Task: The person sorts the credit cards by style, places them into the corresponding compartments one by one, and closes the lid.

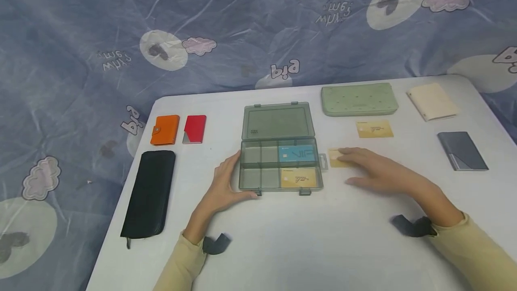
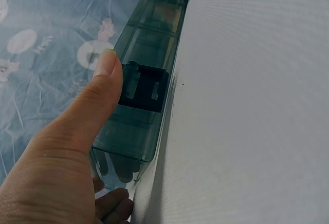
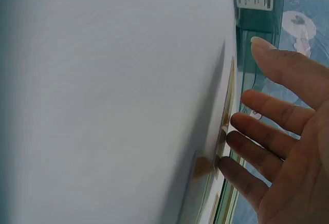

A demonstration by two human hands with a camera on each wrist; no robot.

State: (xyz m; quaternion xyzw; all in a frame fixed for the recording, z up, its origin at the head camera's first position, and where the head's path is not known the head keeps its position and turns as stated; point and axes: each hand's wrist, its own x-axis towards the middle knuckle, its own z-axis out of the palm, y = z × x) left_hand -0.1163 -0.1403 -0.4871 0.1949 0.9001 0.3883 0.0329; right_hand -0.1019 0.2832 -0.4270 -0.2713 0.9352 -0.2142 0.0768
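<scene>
Smoky-green translucent plastic forms the divided box (image 1: 250,178), its flat lid (image 1: 278,122) laid back toward the far edge of the desk (image 1: 291,246). Work looks about half done: a blue card (image 1: 296,153) and a gold card (image 1: 299,178) sit inside, while a rectangular loose card (image 1: 374,130) and a second loose card (image 1: 334,160) remain outside. The left hand (image 1: 223,187) grips the box's near-left corner; the right hand (image 1: 379,172) touches the second loose card, fingers extended, not pinching.
</scene>
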